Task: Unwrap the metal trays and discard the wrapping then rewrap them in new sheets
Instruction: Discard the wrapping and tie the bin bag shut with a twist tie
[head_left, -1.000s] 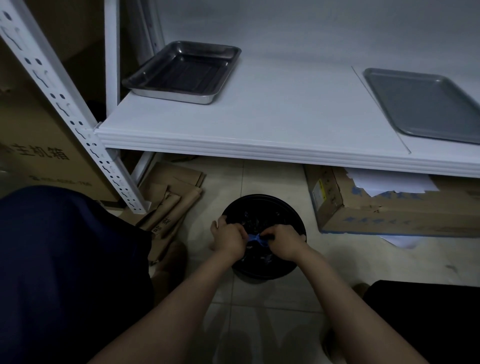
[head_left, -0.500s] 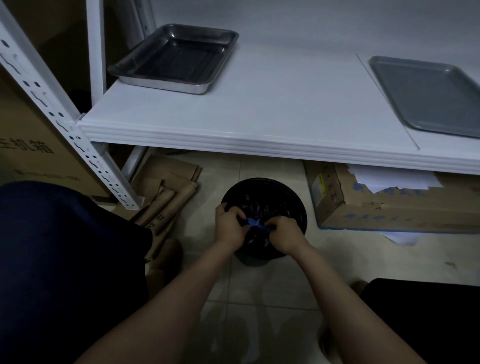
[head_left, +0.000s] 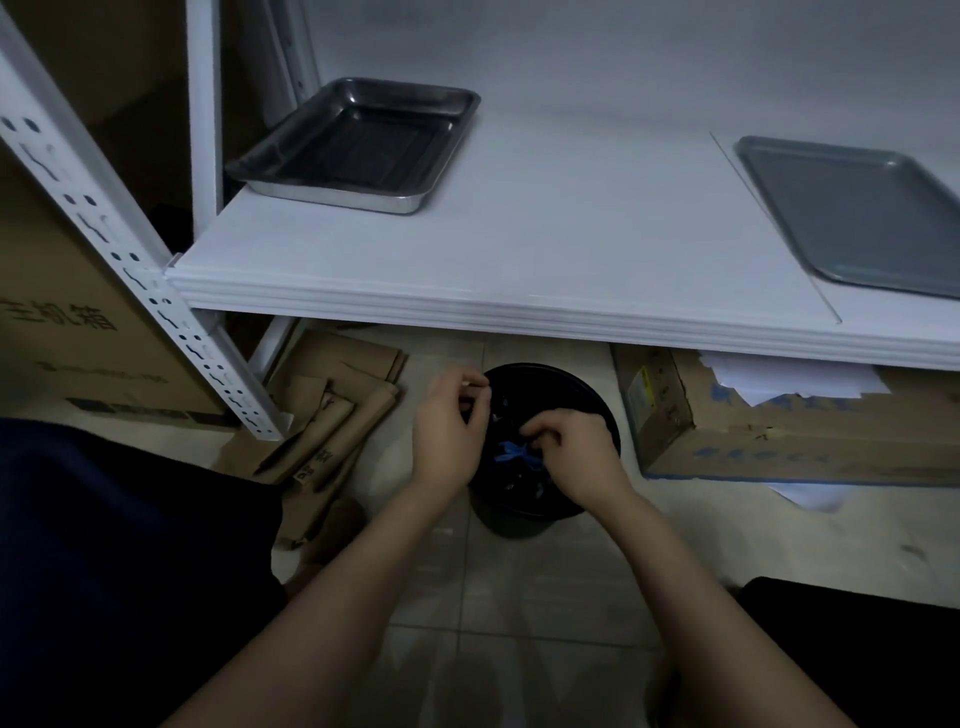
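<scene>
A deep metal tray (head_left: 358, 143) sits bare at the back left of the white shelf (head_left: 519, 270). A flat grey tray (head_left: 857, 208) lies bare at the shelf's right. Below the shelf, both hands hover over a black bin (head_left: 561, 384) on the floor. My right hand (head_left: 571, 447) pinches a small blue scrap of wrapping (head_left: 511, 452) above the bin's mouth. My left hand (head_left: 449, 426) is just left of the scrap, its fingers curled and pinched together near the bin's rim. Whether the left fingers hold anything is hidden.
Folded brown cardboard (head_left: 332, 410) lies on the tiled floor left of the bin. A cardboard box (head_left: 753, 436) with white papers stands to the right under the shelf. A perforated white shelf post (head_left: 130, 270) slants at the left. A large box (head_left: 67, 332) stands behind it.
Both hands gripped the blue scrap together earlier. My left hand has since drawn up and to the left off it, while the right hand keeps hold over the bin.
</scene>
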